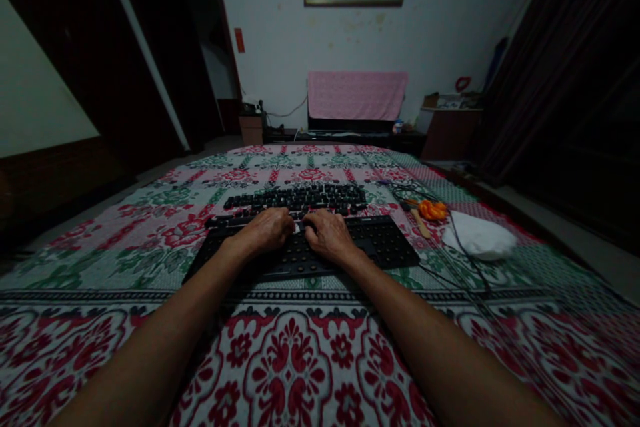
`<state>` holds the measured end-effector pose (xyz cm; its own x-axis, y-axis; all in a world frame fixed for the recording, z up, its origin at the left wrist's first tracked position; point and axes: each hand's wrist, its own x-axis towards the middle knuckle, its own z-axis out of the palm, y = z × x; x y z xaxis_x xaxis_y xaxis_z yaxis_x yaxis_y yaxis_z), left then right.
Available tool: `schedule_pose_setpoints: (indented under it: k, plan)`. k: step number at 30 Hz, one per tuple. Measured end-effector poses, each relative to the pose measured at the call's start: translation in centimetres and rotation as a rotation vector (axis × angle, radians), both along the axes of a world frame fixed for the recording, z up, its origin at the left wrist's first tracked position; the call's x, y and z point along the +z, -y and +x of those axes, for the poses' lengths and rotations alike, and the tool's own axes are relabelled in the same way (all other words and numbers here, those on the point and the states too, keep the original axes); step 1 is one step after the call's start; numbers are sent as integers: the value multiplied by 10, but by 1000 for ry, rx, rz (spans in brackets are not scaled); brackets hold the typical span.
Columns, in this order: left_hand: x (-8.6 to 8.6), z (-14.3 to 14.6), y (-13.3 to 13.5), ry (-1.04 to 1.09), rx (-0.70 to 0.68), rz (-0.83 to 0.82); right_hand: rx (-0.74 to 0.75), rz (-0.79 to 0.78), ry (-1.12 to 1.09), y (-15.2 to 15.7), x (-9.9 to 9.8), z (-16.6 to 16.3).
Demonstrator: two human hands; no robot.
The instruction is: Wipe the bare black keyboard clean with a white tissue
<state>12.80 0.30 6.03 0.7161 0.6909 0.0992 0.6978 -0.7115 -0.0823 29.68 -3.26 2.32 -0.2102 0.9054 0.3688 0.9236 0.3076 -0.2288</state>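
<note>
A black keyboard frame [385, 243] with its keycaps removed lies on the flowered bedspread [280, 360] in front of me. My left hand [265, 230] and my right hand [327, 233] rest on its upper middle, fingers curled and pinched together around a small pale object [298, 228] that I cannot make out. Just beyond the frame lies a row of loose black keycaps [297, 198].
An orange tool [431, 209] with a wooden handle and a white cloth bundle [479, 235] lie to the right, with black cables running past them. A pink-covered cabinet [356, 97] stands at the far wall. Dark wardrobes flank both sides.
</note>
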Motion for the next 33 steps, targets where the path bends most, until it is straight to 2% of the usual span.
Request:
schedule_pose_setpoints:
  k: [6,11,20,29,33]
  plan:
    - [0,-5,2,47,0,-50,14,20,-16,-1,-2,1]
    - [-8,-6,3,107,67,-7,11,38,-34,-1,-3,2]
    - [-11,-7,2,155,128,-59,22,47,-77,-1,-4,4]
    - [-9,-1,4,177,286,-57,14,44,-75,-1,-6,3]
    - [-8,1,5,172,250,-59,24,47,-73,-1,-6,3]
